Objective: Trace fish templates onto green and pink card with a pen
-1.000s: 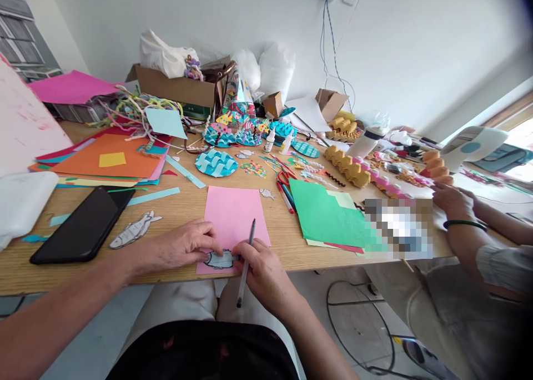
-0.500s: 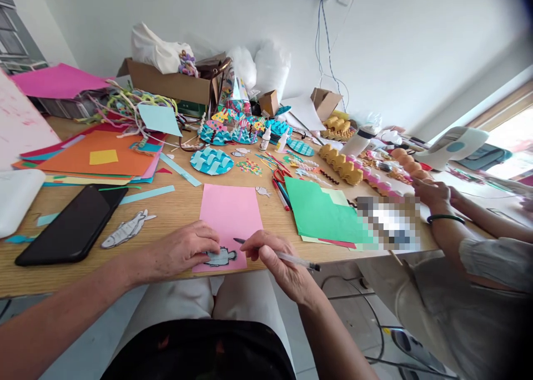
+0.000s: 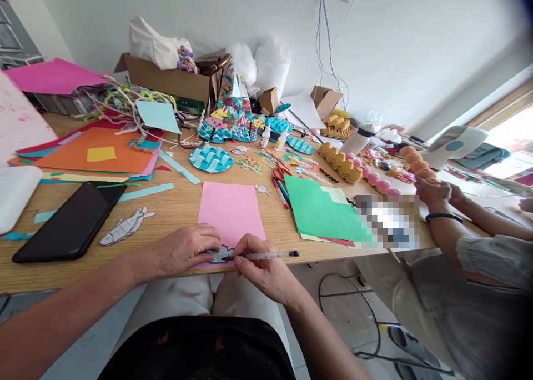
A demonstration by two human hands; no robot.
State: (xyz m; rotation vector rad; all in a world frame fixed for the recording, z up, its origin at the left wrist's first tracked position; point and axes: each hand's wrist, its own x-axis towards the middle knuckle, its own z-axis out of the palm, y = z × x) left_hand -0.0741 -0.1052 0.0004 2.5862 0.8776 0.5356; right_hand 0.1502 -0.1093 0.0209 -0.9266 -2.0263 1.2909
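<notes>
Pink sheet: laid flat on the counter, its lower edge close to the counter's near edge; the upper part of the pink sheet is left uncovered.
Cut-out: grey-blue, dark-outlined paper cut-out set low on the pink sheet, between the hands; full outline partly hidden by fingers.
Left hand: laid with bent fingers over the cut-out's left end, weight on paper, nothing clasped; left hand.
Right hand: closed round a clear-barrelled pen, which is tilted low, tip at the cut-out's right end; right hand.
Left margin: bare wood found between the pink sheet and a white paper fish; black smartphone lies beyond.
Right margin: narrower bare strip, bounded by green paper and markers.
Far margin: small paper fish just beside the sheet's upper right corner; woven blue disc farther back.
</notes>
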